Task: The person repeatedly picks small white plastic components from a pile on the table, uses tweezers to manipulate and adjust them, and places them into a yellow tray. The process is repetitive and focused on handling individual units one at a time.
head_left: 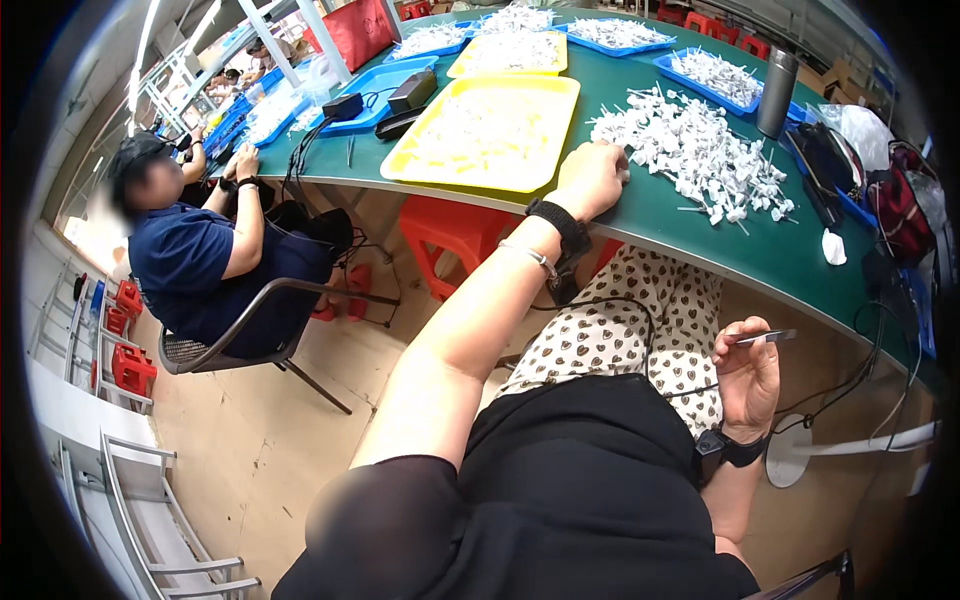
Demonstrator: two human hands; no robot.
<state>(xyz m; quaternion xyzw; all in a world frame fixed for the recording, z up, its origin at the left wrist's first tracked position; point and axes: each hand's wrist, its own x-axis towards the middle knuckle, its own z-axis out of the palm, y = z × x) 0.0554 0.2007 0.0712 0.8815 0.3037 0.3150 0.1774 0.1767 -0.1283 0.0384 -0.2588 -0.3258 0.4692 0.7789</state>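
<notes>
My left hand (592, 180) rests at the near edge of the green table, its fingers curled against the left side of a loose pile of small white plastic pieces with thin stems (700, 150). Whatever its fingertips pinch is hidden from view. Lower and to the right, beyond the table edge, my right hand (750, 375) is raised above my lap. Between its thumb and fingers it grips a slim, flat metal tool (775, 336), possibly tweezers. Just left of my left hand lies a yellow tray (545, 165) with small pale pieces spread in it.
More trays of white pieces, including a blue tray (665, 62), stand farther back. A grey tumbler (778, 95) and bags (905, 195) are at the right. A person (205, 235) sits working at the left. A red stool (445, 235) stands below the table; cables hang nearby.
</notes>
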